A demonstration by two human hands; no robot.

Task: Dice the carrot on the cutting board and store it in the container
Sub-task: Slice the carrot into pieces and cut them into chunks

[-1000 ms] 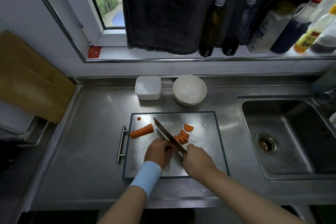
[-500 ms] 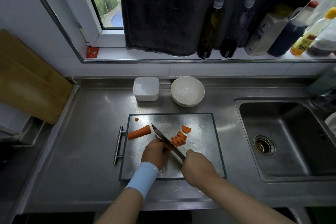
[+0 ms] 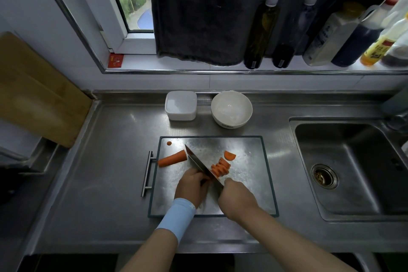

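Carrot slices fan across the cutting board beside the knife gripped in the right hand, while the left hand curls over a mostly hidden piece, probably steadying it with fingertips tucked clear.

Left hand, with pale blue band on the wrist, curls its fingers over a carrot piece; right hand grips the knife
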